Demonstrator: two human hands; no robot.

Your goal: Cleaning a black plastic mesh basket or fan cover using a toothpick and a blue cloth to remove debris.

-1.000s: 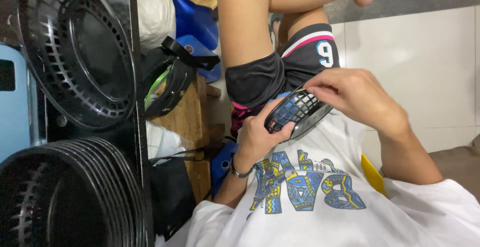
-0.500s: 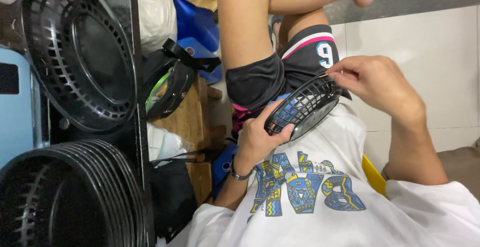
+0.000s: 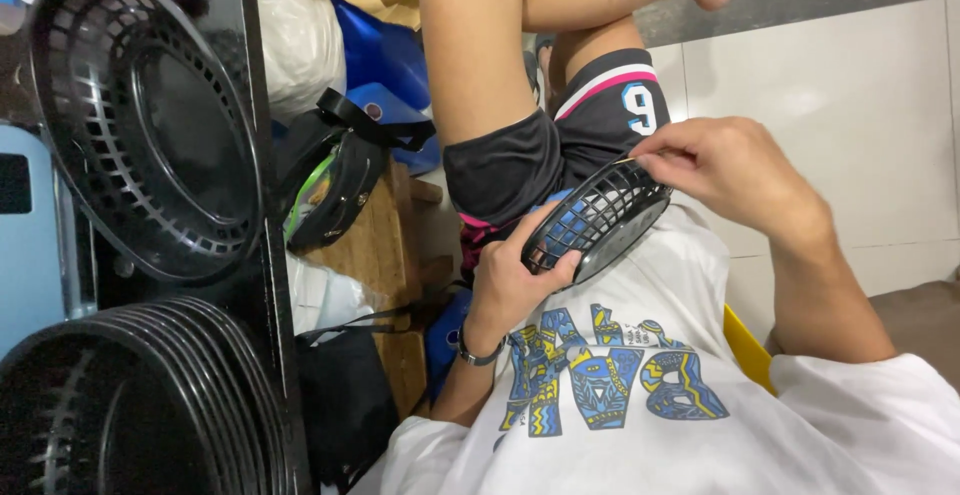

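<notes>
A small black slatted plastic basket (image 3: pixel 597 219) is held over my lap, against my white printed shirt (image 3: pixel 620 395). My left hand (image 3: pixel 512 280), with a dark band on its wrist, grips the basket's lower left rim, thumb on the edge. At the upper right rim my right hand (image 3: pixel 735 170) pinches the edge with its fingertips. The basket is tilted, its open side facing my legs in black shorts (image 3: pixel 560 145).
A large round black basket (image 3: pixel 140 125) stands at the upper left, above a stack of several like it (image 3: pixel 150 405). A black bag with a green lining (image 3: pixel 335 190), blue bags (image 3: pixel 385 55) and a wooden stool (image 3: pixel 375 255) lie between. White tiles (image 3: pixel 850 105) are at the right.
My right hand has slid off the top of the basket to its upper right rim. The basket has turned, so more of its slatted side shows. My left hand keeps its hold.
</notes>
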